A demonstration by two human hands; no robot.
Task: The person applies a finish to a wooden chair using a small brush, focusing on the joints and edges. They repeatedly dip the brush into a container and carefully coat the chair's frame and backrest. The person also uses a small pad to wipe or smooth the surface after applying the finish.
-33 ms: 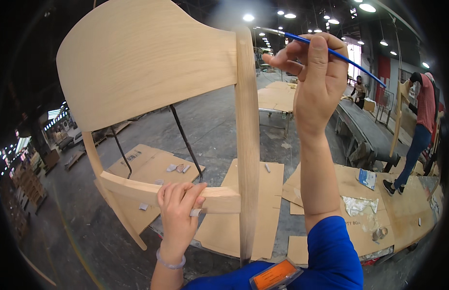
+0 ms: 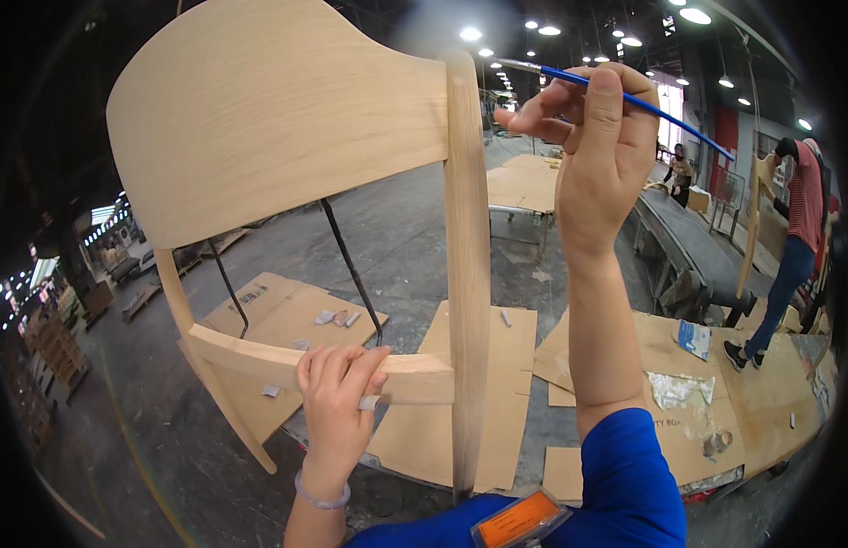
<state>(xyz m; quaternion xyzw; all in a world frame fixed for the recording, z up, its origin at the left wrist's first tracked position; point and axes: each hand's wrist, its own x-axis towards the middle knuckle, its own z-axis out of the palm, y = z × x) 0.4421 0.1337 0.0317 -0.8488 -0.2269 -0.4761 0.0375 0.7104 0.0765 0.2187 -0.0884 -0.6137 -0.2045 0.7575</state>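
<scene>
A pale wooden chair frame stands before me, with a broad curved backrest (image 2: 278, 119), an upright post (image 2: 468, 265) and a lower cross rail (image 2: 419, 376). My left hand (image 2: 337, 393) is closed over that rail, fingers across its top edge. A small whitish roll (image 2: 369, 402) shows by its fingers; whether it is pinched there I cannot tell. Raised to the right of the post, my right hand (image 2: 607, 137) pinches a thin paintbrush (image 2: 657, 111) with a blue handle. The bristle tip points left toward the post's upper end, with a small gap between them.
Cardboard sheets (image 2: 497, 438) lie below the frame, with paper scraps (image 2: 337, 318) on one. Two dark metal rods (image 2: 346, 256) rise behind the rail. At the right are a blue-and-white packet (image 2: 693, 338), clear plastic (image 2: 678, 388), a conveyor (image 2: 689, 247) and a person in a striped top (image 2: 805, 201).
The brush tip has shifted slightly right and down, a little farther from the post. My left hand and the chair frame have stayed put.
</scene>
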